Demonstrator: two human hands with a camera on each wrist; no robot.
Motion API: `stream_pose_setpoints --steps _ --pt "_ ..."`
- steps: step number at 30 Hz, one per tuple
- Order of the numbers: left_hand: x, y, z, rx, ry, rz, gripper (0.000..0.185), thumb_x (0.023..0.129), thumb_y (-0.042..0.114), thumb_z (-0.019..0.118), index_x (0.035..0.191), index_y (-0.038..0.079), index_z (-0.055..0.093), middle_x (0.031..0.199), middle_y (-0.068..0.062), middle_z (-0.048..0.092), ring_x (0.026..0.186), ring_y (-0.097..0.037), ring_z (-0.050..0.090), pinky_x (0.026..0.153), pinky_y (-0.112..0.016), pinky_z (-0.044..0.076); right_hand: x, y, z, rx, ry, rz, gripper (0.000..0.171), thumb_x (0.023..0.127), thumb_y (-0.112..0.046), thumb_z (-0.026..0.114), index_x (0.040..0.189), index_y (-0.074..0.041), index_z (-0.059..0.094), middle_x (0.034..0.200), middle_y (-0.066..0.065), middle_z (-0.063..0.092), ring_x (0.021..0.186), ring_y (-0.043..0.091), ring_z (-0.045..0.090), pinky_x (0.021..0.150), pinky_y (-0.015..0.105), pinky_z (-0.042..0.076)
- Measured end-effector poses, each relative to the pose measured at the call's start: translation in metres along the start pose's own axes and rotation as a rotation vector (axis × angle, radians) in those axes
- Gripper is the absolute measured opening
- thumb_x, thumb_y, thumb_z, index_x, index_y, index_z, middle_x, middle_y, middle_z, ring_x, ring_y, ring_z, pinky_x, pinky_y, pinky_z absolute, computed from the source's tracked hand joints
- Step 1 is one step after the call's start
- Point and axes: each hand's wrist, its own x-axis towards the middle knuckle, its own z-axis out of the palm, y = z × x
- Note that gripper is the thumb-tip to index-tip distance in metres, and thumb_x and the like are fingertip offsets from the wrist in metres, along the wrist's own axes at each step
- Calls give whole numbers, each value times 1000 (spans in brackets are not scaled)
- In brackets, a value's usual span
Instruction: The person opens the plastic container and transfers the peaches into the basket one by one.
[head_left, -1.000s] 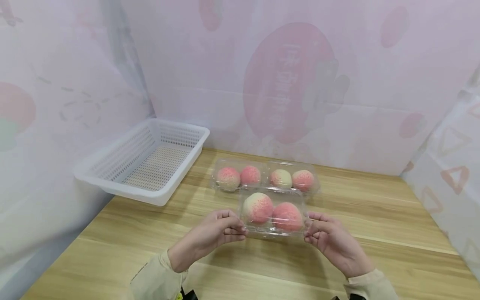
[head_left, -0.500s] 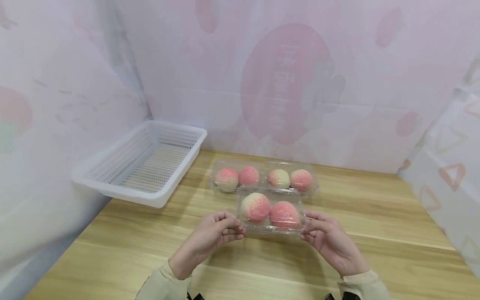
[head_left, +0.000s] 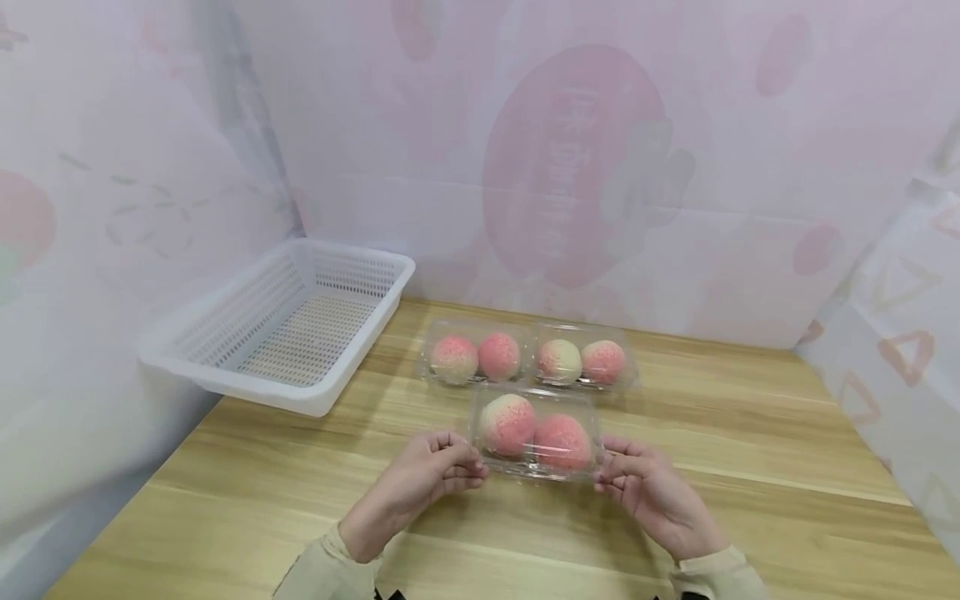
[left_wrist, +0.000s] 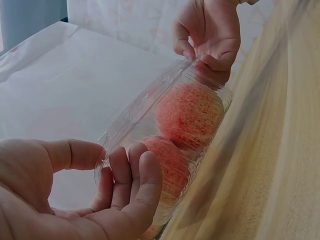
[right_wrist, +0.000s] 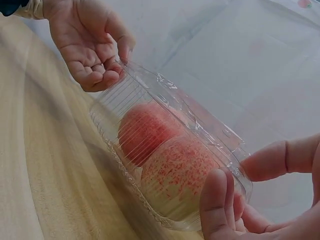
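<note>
Both hands' fingers pinch a clear clamshell (head_left: 535, 433) over the wooden table (head_left: 750, 450), pink-printed sheeting (head_left: 570, 167) behind

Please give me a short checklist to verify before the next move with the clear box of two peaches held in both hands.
1. Left hand pinches its end of the clear box: ok.
2. Right hand pinches the other end: ok.
3. Lid fully snapped shut: cannot tell.
4. Both peaches inside: ok.
5. White basket has room: ok.
6. Two other boxes out of the way: ok.
</note>
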Motion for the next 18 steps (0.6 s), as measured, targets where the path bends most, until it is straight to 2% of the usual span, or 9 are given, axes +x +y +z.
stream_pose_setpoints --steps 4,18 --pt "1 -5 -2 6 -12 -19 10 95 3 55 93 -6 58 89 -14 63 86 -23 66 86 -36 56 -1 3 -2 -11 3 7 38 89 9 52 125 9 38 95 7 55 83 18 57 79 28 52" --pt "3 -7 -2 54 7 -54 13 94 3 52 96 -10 57 90 -16 63 86 -24 66 87 -37 55 -1 6 -1 -31 39 37 50 91 6 52 135 9 27 97 6 52 85 17 54 82 30 51"
